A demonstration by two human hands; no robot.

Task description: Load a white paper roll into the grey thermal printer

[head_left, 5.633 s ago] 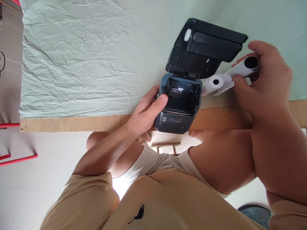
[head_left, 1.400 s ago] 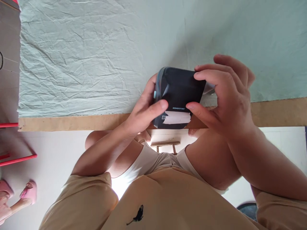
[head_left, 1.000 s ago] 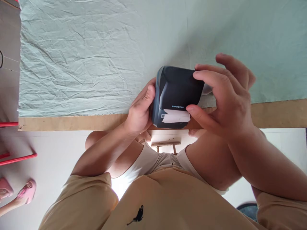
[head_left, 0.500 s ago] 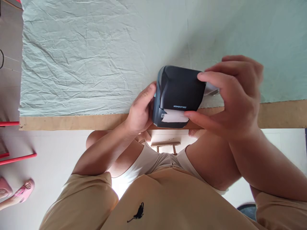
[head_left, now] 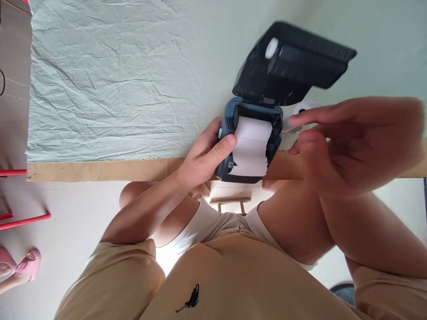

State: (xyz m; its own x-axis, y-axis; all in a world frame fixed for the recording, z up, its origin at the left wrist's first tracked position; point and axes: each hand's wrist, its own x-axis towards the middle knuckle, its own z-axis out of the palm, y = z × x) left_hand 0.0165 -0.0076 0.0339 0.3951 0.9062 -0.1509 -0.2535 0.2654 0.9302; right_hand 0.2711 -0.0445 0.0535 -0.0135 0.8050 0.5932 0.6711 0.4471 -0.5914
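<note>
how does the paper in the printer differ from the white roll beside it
The paper lies inside the open printer, one end over the front; the roll lies outside, to the right. The roll shows a dark hole; the paper doesn't. The right hand partly hides the roll, not the paper. Both are white.

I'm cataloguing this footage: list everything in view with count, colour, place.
Printer: 1, blackish, centre, open
Paper: 1, white, in printer
Paper roll: 1 visible, white, right of printer
Cloth: 1, pale green, top
Table edge: 1, brown, below cloth
Bars: at least 2, red, left
Another person's slippers: 2, pink, lower left
Wooden rail: 1, brown, below table edge
Round object: 1, dark, lower right
Floor: 1, whitish, below
Shirt: 1, tan, bottom
Shorts: 1, off-white, above shirt
Legs: 2, bare, beside shorts
Left hand: 1, bare, holding printer
Right hand: 1, bare, beside roll
</note>
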